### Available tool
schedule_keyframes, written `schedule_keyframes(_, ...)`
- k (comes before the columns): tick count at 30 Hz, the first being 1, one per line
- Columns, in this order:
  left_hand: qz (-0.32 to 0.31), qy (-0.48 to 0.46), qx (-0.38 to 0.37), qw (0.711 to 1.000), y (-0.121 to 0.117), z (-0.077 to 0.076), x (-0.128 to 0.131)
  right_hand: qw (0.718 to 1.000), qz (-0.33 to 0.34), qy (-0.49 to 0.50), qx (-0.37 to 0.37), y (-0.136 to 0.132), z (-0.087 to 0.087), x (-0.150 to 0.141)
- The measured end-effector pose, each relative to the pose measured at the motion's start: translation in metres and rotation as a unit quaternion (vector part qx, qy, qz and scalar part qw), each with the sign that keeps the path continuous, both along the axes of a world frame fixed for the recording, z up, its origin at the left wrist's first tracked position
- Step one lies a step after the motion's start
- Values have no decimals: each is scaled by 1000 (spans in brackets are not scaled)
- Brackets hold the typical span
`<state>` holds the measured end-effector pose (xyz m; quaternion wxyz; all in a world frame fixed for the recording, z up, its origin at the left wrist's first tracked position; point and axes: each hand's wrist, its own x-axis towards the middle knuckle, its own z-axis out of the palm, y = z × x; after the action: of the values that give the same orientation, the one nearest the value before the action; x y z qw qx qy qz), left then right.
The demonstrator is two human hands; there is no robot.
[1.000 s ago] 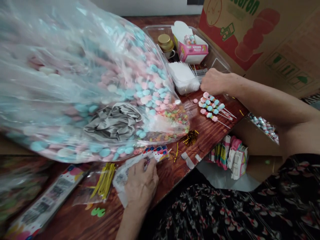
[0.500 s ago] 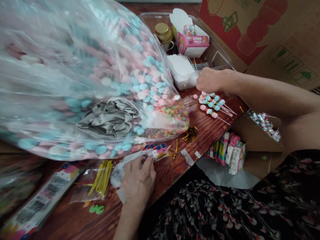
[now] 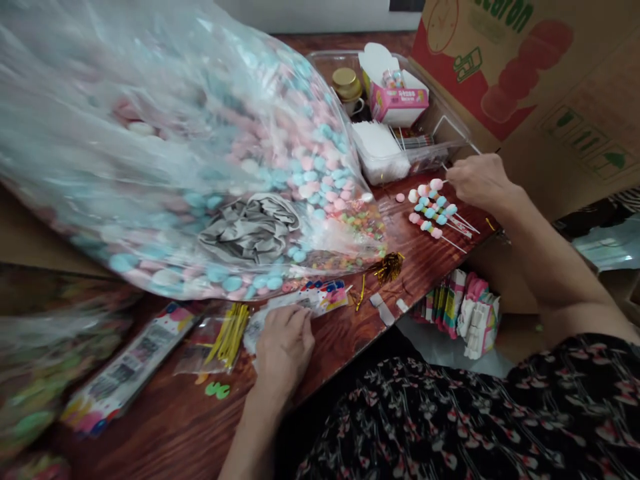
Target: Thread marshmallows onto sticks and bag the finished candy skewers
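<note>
My right hand point(image 3: 477, 180) is closed in a fist at the right side of the table, with a thin white stick point(image 3: 471, 145) showing at its knuckles. Beside it lie several candy skewers point(image 3: 430, 212), pink, blue and white pieces on white sticks. One loose pink candy point(image 3: 400, 198) sits left of them. My left hand point(image 3: 286, 340) rests low on the table with its fingers curled together over clear printed plastic bags point(image 3: 320, 300); what its fingertips hold is hidden. Yellow twist ties point(image 3: 229, 337) in a clear bag lie to its left.
A huge clear bag of candies point(image 3: 280, 127) fills the left, with grey cloth point(image 3: 250, 230) against it. A plastic tray point(image 3: 445, 107) holds a pink box point(image 3: 400, 105) and white sheets point(image 3: 377, 148). A cardboard box point(image 3: 560, 87) stands behind. Folded cartons point(image 3: 457, 307) sit below the table edge.
My right hand has moved right, away from the white sheets and past the skewers, and a white stick now shows at it. My left hand stays over the plastic bags. The view has shifted slightly.
</note>
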<state>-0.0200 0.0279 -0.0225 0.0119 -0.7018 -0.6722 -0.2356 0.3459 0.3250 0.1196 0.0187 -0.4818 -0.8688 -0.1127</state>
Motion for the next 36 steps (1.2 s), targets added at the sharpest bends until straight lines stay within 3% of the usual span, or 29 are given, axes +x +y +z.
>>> schedule_keyframes(2, 11, -30, 9, 999, 3, 1, -3, 999, -15, 19, 30, -26, -7, 19)
schedule_keyframes(4, 21, -72, 15, 997, 5, 2, -4, 991, 4, 128, 30, -55, -24, 29)
schedule_keyframes(6, 31, -107, 13, 994, 7, 3, -4, 963, 10, 268, -5, -87, -48, 29)
schedule_keyframes(9, 33, -118, -16, 992, 7, 4, -5, 897, -6, 439, -58, -136, -83, 7)
schedule_keyframes(11, 24, -106, -42, 993, 5, 5, -7, 858, -16, 503, -99, -166, -99, -15)
schedule_keyframes(15, 9, -71, -62, 995, -1, 6, -9, 825, -7, 539, -169, -203, -113, -55)
schedule_keyframes(19, 24, -66, -39, 997, -2, 4, -5, 826, 20, 537, -172, -211, -117, -70)
schedule_keyframes(24, 30, -149, -24, 988, 2, 3, -5, 855, 80, 488, -153, -211, -116, -69)
schedule_keyframes(28, 37, -208, -34, 977, 4, 5, -10, 874, 86, 455, -149, -216, -114, -66)
schedule_keyframes(36, 6, -237, -32, 971, 3, 0, -18, 875, 103, 467, -73, -219, -114, -67)
